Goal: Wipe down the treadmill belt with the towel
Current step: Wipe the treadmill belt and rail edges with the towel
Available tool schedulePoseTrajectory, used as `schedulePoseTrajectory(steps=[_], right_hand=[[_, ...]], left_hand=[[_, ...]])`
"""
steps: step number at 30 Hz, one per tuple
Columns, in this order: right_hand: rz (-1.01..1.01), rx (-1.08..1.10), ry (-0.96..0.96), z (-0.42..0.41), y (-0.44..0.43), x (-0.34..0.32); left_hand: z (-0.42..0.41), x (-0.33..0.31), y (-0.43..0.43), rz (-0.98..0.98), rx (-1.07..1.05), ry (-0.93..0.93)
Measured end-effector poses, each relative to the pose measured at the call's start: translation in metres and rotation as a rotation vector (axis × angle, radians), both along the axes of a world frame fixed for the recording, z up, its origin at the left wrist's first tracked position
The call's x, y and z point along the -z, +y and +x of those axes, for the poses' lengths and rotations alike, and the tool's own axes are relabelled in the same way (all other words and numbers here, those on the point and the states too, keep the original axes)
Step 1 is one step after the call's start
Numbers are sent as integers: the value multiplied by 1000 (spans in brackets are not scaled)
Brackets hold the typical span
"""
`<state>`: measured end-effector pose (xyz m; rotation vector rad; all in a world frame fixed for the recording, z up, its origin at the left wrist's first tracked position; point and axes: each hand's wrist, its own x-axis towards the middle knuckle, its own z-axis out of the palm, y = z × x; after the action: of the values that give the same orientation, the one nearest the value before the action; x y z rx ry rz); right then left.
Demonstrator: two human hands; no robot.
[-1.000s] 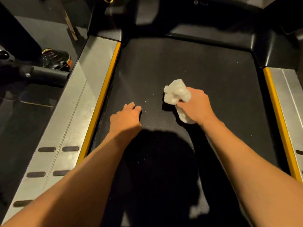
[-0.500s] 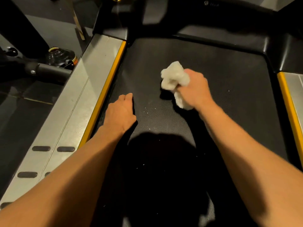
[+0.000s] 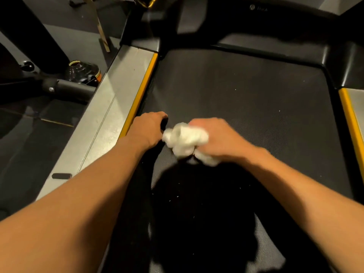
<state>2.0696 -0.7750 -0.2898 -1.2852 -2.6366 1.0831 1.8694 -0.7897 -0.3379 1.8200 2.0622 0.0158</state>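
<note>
1. The right hand [image 3: 217, 137] is squeezed tight around a bunched-up white towel [image 3: 186, 139] near the middle of the frame. The towel is pressed on the black treadmill belt [image 3: 246, 95].
2. Half a second ago the towel was higher up in the frame and more to the right. Now it has come down and to the left, so it sits just beside the left hand [image 3: 146, 129]. It may be touching that hand, but the blur makes it hard to tell.
3. The right hand and the towel look smeared now. In the earlier pictures they were sharper.
4. The left hand rests on the belt at its left edge, next to the yellow strip [image 3: 140, 91]. Its fingers curl down. It holds nothing that can be seen. It sits in much the same place on the belt as before.
5. The silver side rail [image 3: 102, 115] runs up the left of the frame. A second yellow strip [image 3: 349, 113] shows at the right edge.
6. Small white specks [image 3: 177, 197] lie on the belt in the dark shadow low in the frame, between the two arms.
7. A black machine base [image 3: 65, 87] sits in the upper left of the frame, beside the rail.
</note>
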Motion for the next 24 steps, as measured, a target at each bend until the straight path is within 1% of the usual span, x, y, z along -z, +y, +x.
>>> schedulePoseTrajectory(steps=[1,2,3,4,6,7,9,10,11,13,15,16,19,22,24], right_hand=[[35,152,-1,5,19,5],[78,243,-22,9,32,12],[145,254,-71,12,37,19],[186,221,-139,11,33,29],[196,61,-233,4,6,36],[152,-35,-225,-2,-11,37],[-23,-184,-131,-5,-37,29],[-60,-202,-107,-2,-39,21],[-46,-138,-89,4,-32,15],[-2,168,32,22,-2,7],[129,452,156,43,35,5],[198,546,165,55,54,7],[318,734,83,77,100,25],[339,862,78,85,131,43],[312,877,-6,82,145,55]], left_hand=[[5,-1,0,14,10,44],[11,-2,0,29,12,80],[16,-3,-1,45,14,111],[20,-3,-1,60,21,129],[29,-4,-3,72,39,125],[32,-4,-4,57,52,106],[37,-2,-7,19,85,62],[39,-1,-8,5,92,53],[41,1,-10,-12,88,52],[44,5,-14,-31,87,66],[50,8,-17,-23,82,62],[52,9,-17,-19,64,47],[57,8,-17,-28,7,17],[57,12,-14,-63,-5,-11],[56,14,-12,-84,-15,-18]])
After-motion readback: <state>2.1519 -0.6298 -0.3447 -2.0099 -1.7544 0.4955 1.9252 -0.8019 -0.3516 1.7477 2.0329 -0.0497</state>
